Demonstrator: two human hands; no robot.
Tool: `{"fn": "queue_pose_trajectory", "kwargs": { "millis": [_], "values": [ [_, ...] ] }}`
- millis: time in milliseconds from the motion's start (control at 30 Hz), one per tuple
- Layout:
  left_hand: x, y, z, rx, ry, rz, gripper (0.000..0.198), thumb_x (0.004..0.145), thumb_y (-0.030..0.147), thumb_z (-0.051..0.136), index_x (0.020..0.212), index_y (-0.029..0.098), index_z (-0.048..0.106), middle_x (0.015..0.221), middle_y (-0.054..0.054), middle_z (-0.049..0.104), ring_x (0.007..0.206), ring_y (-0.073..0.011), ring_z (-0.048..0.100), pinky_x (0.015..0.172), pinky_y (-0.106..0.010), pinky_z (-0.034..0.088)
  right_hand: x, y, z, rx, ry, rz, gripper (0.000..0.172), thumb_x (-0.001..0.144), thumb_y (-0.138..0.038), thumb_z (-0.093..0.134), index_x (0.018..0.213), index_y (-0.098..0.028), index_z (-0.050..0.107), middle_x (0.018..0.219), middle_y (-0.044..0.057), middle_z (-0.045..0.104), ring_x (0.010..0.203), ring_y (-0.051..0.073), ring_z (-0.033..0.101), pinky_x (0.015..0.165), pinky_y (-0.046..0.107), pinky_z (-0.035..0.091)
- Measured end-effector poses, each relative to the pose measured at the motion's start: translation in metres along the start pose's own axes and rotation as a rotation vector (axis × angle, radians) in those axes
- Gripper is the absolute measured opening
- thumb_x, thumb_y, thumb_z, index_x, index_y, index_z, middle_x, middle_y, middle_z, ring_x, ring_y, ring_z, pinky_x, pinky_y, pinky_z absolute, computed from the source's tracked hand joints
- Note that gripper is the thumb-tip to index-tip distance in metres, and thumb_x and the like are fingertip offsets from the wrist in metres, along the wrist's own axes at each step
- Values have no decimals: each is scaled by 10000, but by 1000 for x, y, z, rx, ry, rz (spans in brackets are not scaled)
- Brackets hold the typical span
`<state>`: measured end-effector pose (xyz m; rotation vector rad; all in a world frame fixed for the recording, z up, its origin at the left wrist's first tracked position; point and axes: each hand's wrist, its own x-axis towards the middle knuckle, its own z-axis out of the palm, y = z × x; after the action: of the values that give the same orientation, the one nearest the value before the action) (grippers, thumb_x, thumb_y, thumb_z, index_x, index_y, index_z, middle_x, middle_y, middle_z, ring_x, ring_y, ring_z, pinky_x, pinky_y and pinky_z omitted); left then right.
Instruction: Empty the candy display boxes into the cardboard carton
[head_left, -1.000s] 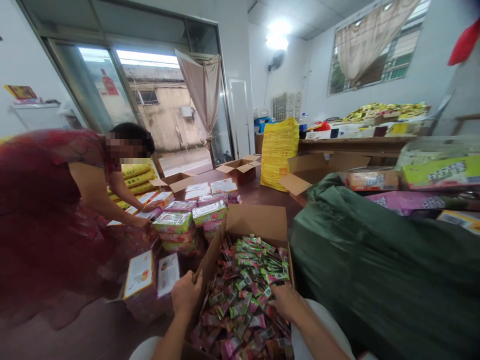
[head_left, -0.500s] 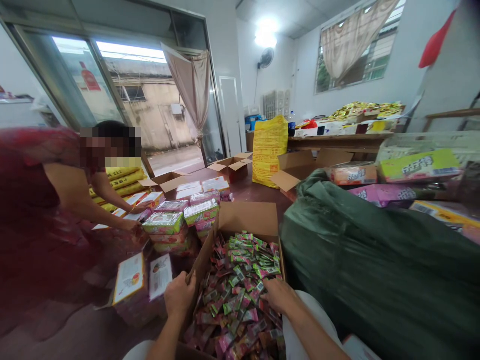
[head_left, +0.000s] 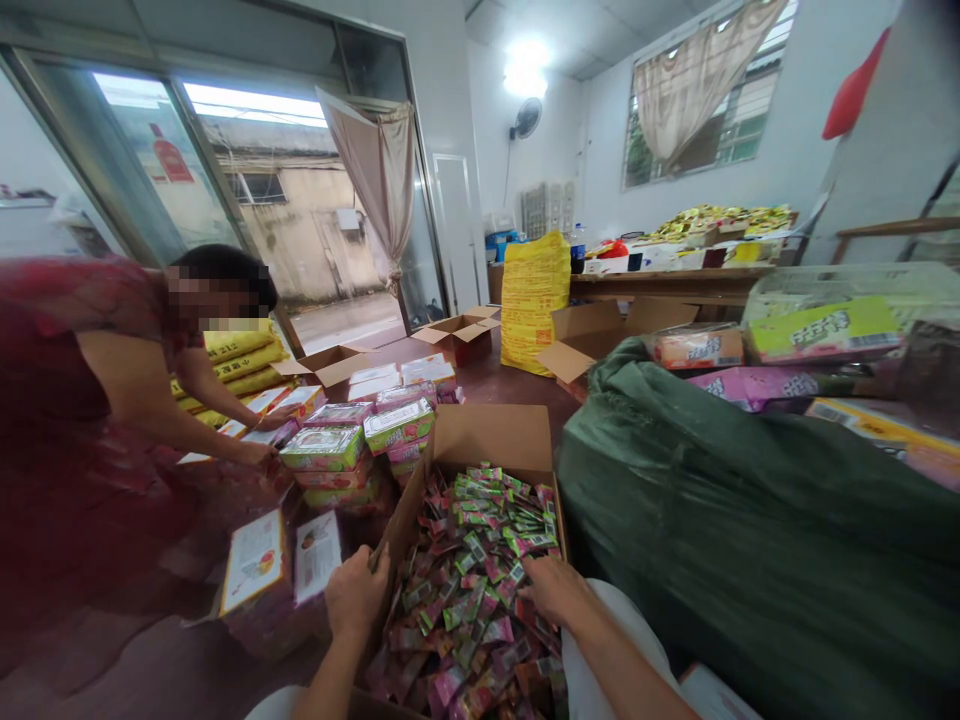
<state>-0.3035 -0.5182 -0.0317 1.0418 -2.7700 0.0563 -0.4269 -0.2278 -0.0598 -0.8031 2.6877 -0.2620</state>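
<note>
Steadying the open brown cardboard carton (head_left: 491, 437) on the floor, left hand (head_left: 356, 592) closed on its left wall, right hand (head_left: 551, 590) spread flat, gripping nothing, on pink-and-green foil sachets (head_left: 480, 560) near the right wall: best gathered shallowly, wall held firm.

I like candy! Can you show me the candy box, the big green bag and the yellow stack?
candy box (head_left: 491, 437), head view, back flap's bare cardboard.
big green bag (head_left: 750, 530), head view, middle of its side.
yellow stack (head_left: 534, 300), head view, middle of its front.
</note>
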Motion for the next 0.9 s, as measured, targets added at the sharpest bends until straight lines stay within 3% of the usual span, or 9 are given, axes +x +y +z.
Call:
{"fn": "queue_pose_trajectory", "kwargs": {
  "millis": [900],
  "values": [
    [0,1,-6,-9,-43,-28,371,985,439,400,852,192,644,836,-106,741,877,-282,704,656,-319,344,-4,-2,-5,26,12,6,211,890,-279,633,1060,-177,707,1069,154,736,1072,322,682,825,335,468]
  ]
}}
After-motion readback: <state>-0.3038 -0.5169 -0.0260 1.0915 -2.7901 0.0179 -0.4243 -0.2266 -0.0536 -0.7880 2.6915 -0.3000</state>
